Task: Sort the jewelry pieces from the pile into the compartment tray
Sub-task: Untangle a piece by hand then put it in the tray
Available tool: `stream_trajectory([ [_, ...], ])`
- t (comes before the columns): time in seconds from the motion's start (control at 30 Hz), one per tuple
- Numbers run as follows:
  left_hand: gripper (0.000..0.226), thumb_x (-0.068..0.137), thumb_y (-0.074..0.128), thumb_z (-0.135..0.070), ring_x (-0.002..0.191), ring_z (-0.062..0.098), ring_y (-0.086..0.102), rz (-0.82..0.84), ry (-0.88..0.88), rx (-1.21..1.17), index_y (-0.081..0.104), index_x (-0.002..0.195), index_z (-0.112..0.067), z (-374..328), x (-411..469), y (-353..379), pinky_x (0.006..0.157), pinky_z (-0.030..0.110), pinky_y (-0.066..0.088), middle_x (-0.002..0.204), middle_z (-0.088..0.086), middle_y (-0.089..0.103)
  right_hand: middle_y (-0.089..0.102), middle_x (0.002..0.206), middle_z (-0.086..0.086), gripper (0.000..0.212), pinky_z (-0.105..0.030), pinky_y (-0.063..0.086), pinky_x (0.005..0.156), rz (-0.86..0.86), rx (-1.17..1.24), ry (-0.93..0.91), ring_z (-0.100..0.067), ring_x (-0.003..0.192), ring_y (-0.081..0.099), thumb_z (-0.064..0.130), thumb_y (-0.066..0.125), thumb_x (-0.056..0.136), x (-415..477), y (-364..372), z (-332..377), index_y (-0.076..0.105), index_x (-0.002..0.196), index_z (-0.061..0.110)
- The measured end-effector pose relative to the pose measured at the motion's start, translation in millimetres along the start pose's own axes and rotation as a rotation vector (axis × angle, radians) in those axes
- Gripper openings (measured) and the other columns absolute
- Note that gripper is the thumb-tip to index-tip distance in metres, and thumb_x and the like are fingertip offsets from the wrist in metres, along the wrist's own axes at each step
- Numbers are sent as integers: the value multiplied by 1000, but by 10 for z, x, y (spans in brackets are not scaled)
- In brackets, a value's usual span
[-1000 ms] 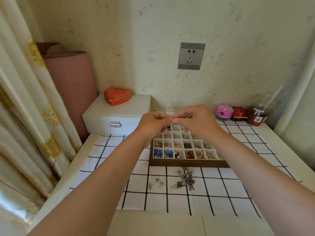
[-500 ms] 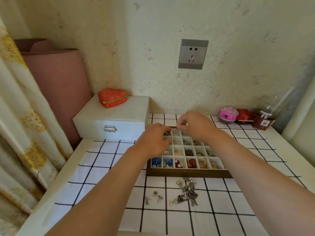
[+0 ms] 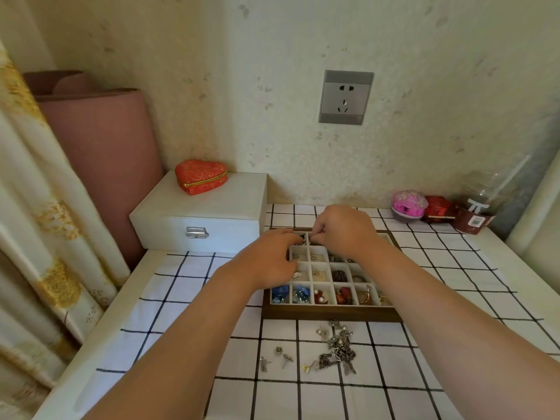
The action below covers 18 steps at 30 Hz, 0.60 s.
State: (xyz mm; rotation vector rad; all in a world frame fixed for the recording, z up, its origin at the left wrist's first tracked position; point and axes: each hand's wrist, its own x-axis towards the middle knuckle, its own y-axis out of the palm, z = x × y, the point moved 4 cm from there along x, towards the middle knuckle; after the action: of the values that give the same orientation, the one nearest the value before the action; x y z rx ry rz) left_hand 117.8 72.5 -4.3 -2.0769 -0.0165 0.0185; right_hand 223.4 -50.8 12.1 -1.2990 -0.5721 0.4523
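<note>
Both hands hover over the far-left corner of the compartment tray [image 3: 330, 312], which sits on the checked cloth [image 3: 181, 283] just behind the jewelry pile [image 3: 336, 348]. The right hand [image 3: 348, 231] has its fingertips drawn together, pinching a small dark piece [image 3: 304, 237] above the back row. The left hand [image 3: 269, 263] curls its fingers beside it; whether they grip too, I cannot tell.

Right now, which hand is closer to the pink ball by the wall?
Right. The right hand is over the tray's far rows, left of the pink ball; the left hand lies farther left again.
</note>
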Motion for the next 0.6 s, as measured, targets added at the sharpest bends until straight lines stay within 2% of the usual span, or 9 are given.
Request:
stream_trajectory([
  [0.1, 56, 93, 60, -21, 135, 18, 40, -21, 9, -2, 45, 146, -22, -6, -14, -14, 109, 33, 36, 148, -2, 44, 74, 85, 11, 18, -25, 42, 62, 82, 36, 0, -10, 77, 65, 33, 65, 93, -5, 46, -44, 78, 82, 27],
  [0.23, 53, 94, 59, -20, 133, 17, 41, -56, 30, -10, 46, 145, -22, -28, -41, -41, 102, 26, 33, 146, -1, 46, 71, 78, 1, 25, -28, 48, 60, 133, 36, -13, -17, 72, 65, 24, 57, 94, -13, 90, -43, 74, 76, 19],
  [0.3, 53, 94, 59, -20, 135, 17, 39, -60, 36, -5, 46, 145, -22, -39, -51, -49, 104, 27, 33, 147, -1, 45, 71, 78, 1, 25, -30, 51, 63, 142, 54, -16, -18, 73, 65, 21, 56, 93, -6, 84, -50, 73, 75, 18],
  [0.37, 54, 94, 59, -21, 137, 17, 38, -55, 36, 7, 45, 146, -22, -38, -63, -59, 108, 30, 33, 148, -1, 44, 72, 84, 9, 23, -30, 53, 68, 143, 94, -3, -11, 77, 64, 24, 58, 94, -18, 47, -65, 76, 78, 26],
  [0.47, 53, 94, 61, -21, 132, 16, 44, -63, 48, 4, 46, 145, -22, -29, -94, -85, 104, 28, 36, 144, -3, 48, 67, 90, 20, 19, -31, 55, 78, 127, 160, 16, -5, 85, 63, 26, 60, 95, -90, -63, -64, 78, 93, 33],
  [0.6, 41, 93, 62, -21, 118, 12, 50, -133, 63, 4, 57, 134, -26, -27, -220, -161, 97, 26, 43, 127, -6, 55, 64, 99, 17, 21, -33, 55, 87, 88, 164, -10, -5, 92, 61, 22, 58, 96, -292, -258, 22, 76, 105, 30],
])
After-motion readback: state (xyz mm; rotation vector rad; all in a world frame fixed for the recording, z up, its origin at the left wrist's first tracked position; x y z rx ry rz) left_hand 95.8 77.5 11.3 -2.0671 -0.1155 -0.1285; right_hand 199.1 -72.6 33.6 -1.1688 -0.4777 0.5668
